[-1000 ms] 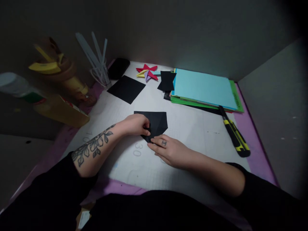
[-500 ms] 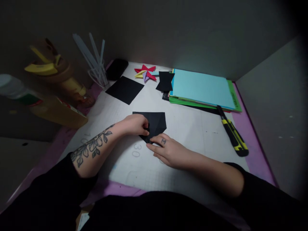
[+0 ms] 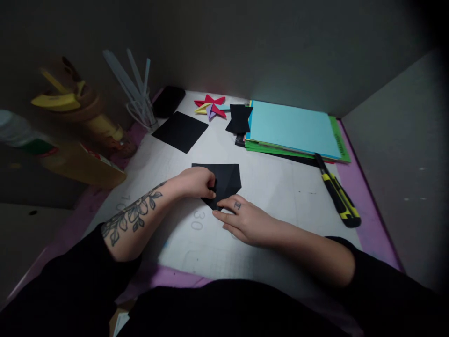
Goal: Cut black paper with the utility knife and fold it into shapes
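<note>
A partly folded sheet of black paper (image 3: pixel 228 177) lies on the white work surface in front of me, its top edge straight and its lower end narrowing to a point. My left hand (image 3: pixel 197 182) is curled over its left side, thumb and fingers pinching the paper. From the right, my right hand (image 3: pixel 247 221) grips the lower tip with its fingertips, close to the left thumb. The fingers hide part of the lower edge. Farther back lies a flat black paper square (image 3: pixel 180 132). Beside it to the right is a smaller notched black paper piece (image 3: pixel 240 119).
A stack of coloured paper (image 3: pixel 289 126) sits at the back right, with a yellow-black utility knife (image 3: pixel 339 196) by its corner. Behind are a folded paper star (image 3: pixel 214 104) and a phone (image 3: pixel 169 101). At left stand a cup of white sticks (image 3: pixel 142 110) and a glue bottle (image 3: pixel 84 164).
The whole view has shifted slightly. Both hands keep almost the same position on the black paper, and no fold has visibly changed.
</note>
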`<state>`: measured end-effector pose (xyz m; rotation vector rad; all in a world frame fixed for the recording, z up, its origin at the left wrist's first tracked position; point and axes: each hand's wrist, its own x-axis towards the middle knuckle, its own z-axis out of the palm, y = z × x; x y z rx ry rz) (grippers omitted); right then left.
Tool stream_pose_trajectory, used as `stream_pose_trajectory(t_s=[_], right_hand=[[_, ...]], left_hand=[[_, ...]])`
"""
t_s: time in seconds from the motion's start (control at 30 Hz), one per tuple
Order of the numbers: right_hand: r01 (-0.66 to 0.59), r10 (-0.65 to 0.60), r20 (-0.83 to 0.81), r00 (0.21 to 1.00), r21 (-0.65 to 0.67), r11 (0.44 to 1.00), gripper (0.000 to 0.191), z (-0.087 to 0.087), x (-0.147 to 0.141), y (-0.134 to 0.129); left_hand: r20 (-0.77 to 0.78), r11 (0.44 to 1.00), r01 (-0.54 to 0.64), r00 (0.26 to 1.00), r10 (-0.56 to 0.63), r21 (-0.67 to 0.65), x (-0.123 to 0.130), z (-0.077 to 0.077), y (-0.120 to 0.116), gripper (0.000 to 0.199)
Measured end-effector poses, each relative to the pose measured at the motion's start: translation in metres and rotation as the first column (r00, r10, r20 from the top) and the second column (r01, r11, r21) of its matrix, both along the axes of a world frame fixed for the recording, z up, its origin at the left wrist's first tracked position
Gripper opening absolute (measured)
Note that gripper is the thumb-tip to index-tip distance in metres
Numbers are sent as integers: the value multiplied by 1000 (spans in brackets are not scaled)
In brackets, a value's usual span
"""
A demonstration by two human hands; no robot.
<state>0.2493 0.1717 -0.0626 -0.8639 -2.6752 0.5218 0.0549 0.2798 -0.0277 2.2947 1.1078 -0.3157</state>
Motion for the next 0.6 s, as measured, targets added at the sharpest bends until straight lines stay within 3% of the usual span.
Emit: stream_pose_trajectory(t_s=[0.3, 0.6], right_hand=[[-6, 6, 2, 1000, 35, 999, 34, 1, 0, 1], [-4, 3, 18, 1000, 38, 999, 35, 2, -2, 0]], left_hand=[[69, 964, -260, 964, 256, 52, -10, -6, -13, 39], [116, 955, -295, 950, 290, 23, -14, -13, -11, 35]])
